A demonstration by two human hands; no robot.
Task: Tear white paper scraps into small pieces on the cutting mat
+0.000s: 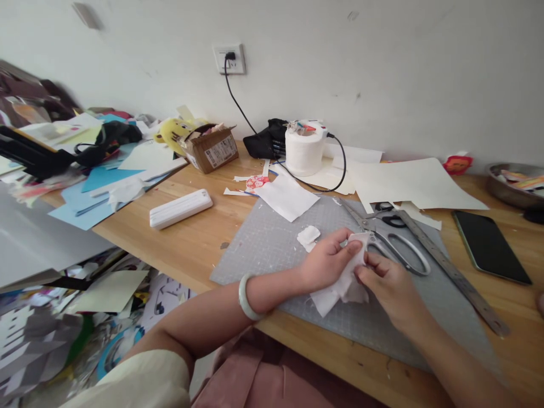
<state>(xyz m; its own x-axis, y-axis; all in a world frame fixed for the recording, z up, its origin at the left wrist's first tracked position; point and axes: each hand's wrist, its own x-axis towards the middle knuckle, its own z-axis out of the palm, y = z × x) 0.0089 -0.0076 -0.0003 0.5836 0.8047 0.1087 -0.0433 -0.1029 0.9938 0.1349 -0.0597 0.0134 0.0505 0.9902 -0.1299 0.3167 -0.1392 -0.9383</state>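
Observation:
Between both hands is a white tissue [342, 288], crumpled and hanging over the near part of the grey cutting mat [259, 243]. My left hand [325, 260] grips its upper part, thumb on top. From the right, my right hand [389, 286] pinches its edge with thumb and fingertips. A small pale piece may lie under the left thumb; I cannot make it out. Just beyond the hands rest large metal scissors [408, 255], partly hidden by them. A small crumpled white scrap [309, 237] lies on the mat left of the left hand.
A steel ruler [454, 272] and a phone [491, 246] lie at the right. Behind the mat stands a white tissue roll [304, 150] near a black cable. A white case [181, 208] and a cardboard box [215, 150] are at the left, beside piled papers. White card [416, 178] lies behind.

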